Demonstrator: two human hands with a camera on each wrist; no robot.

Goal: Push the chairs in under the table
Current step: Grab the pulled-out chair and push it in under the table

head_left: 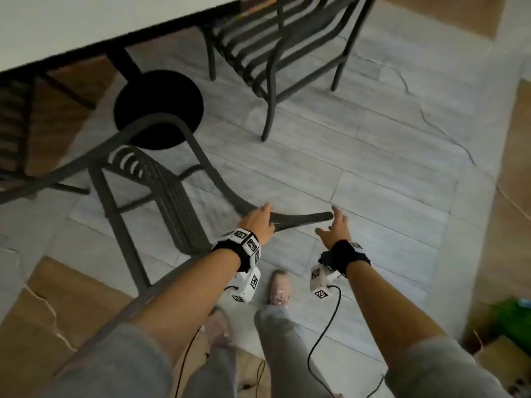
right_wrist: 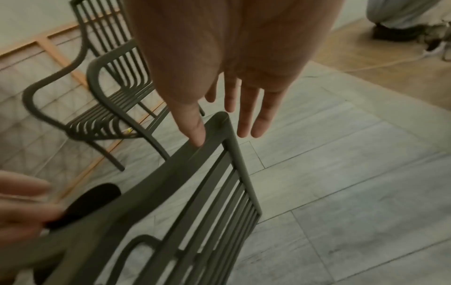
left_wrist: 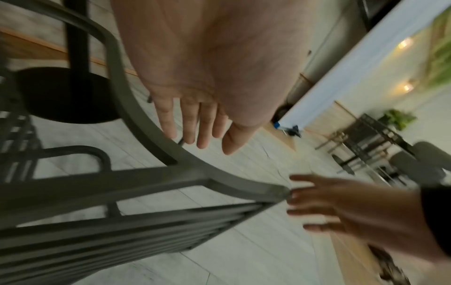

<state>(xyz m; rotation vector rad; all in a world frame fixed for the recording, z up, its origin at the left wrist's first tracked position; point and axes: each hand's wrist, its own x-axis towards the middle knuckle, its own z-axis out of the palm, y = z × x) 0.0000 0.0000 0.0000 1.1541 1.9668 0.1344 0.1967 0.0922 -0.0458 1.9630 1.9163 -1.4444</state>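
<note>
A dark grey slatted chair (head_left: 161, 182) stands just in front of me, its back towards me and its seat facing the white table (head_left: 86, 30). My left hand (head_left: 258, 222) lies over the chair's curved top rail (head_left: 301, 218), fingers straight. In the left wrist view the left hand (left_wrist: 192, 123) reaches past the rail (left_wrist: 146, 131) without curling round it. My right hand (head_left: 334, 228) is at the rail's right end. In the right wrist view the right hand (right_wrist: 234, 108) is spread, with its thumb on the rail (right_wrist: 171, 164). A second chair (head_left: 258, 53) stands at the table's far side.
The table's black round pedestal base (head_left: 158, 107) sits on the floor ahead of the near chair. Another chair (head_left: 14, 124) is tucked under the table at the left. My feet (head_left: 278, 285) and trailing cables are below. A cardboard box (head_left: 500, 360) lies at the lower right.
</note>
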